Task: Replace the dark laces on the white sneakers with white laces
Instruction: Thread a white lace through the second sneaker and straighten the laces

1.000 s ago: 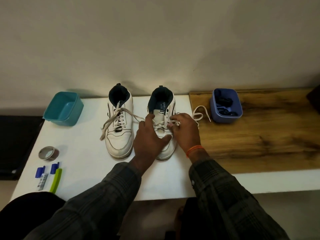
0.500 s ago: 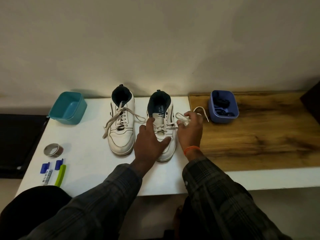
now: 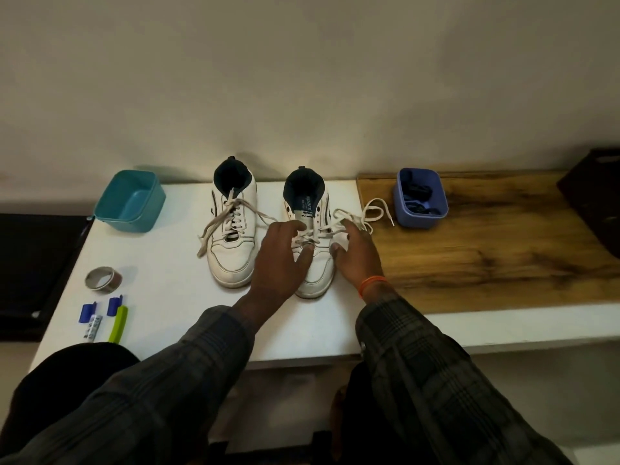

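Observation:
Two white sneakers stand side by side on the white table (image 3: 174, 317), toes toward me. The left sneaker (image 3: 233, 243) is fully laced with a white lace, its ends loose. My left hand (image 3: 280, 263) rests on the right sneaker (image 3: 313, 273), thumb pressing the crossed white lace (image 3: 322, 229) over the tongue. My right hand (image 3: 357, 260) is at the shoe's right side and holds that lace, which runs over its fingers. The slack end loops onto the wooden board. Dark laces (image 3: 417, 193) lie in the blue box (image 3: 402, 213).
A teal box (image 3: 110, 213) stands at the back left. A tape roll (image 3: 103, 279), two blue caps (image 3: 88, 312) and a green pen (image 3: 117, 325) lie at the front left. The wooden board (image 3: 486, 256) covers the right side. A dark object (image 3: 593, 196) sits at the far right.
My right hand, which had pulled the lace out to the right, has come back to the shoe's side. The lace end has gone slack. My left hand stays on the shoe.

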